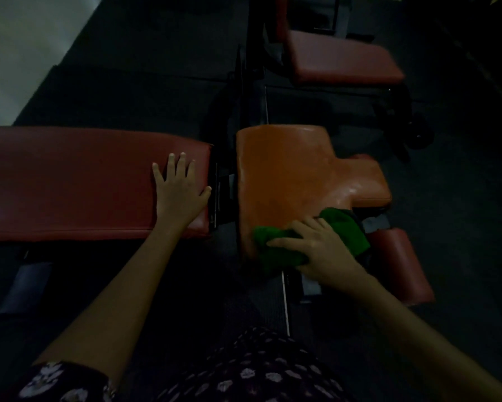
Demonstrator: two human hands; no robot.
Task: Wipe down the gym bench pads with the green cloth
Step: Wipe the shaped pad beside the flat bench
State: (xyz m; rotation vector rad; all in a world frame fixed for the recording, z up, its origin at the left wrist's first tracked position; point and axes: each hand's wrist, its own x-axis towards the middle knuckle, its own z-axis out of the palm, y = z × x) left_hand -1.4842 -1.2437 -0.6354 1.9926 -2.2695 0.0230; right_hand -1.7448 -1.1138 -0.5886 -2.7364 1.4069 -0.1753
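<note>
The long red pad (78,181) stretches to the left, a dark metal frame (223,184) separating it from the orange seat pad (296,175), which shines wetly at its right edge. A second red bench (339,62) stands well behind. The left hand (180,192) lies flat on the red pad (fingers spread wide, holding nothing). The right hand (316,250) presses the green cloth (284,245) against the seat pad's near edge, its grip closed over the cloth.

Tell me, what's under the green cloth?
The green cloth lies on the near edge of the orange seat pad, pressed down by the right hand. The pad's corner beneath it is covered, so whether that part is dirty or wet cannot be seen.
</note>
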